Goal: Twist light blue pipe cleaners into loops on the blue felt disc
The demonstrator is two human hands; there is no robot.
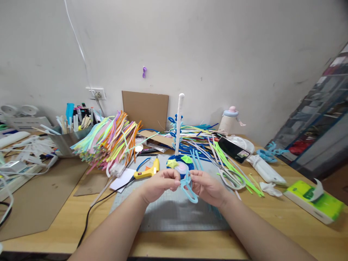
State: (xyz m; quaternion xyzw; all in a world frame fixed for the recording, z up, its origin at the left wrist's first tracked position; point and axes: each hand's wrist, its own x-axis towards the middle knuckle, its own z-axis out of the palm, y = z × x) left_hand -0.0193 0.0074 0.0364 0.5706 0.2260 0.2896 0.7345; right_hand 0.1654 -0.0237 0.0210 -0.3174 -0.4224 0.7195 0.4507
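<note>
Light-blue fuzzy loop [193, 200] pinched by left hand [164, 182] and right hand [208, 186], fingertips closed. Yellow glue gun [148, 171] left, white rod [178, 127] upright beyond.

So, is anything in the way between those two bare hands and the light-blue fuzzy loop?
Nothing visible is: the left hand and right hand both pinch the light-blue fuzzy loop directly. The yellow glue gun lies off to the left.

A light-blue, seemingly fuzzy strip [186, 182] hangs in a loop.
</note>
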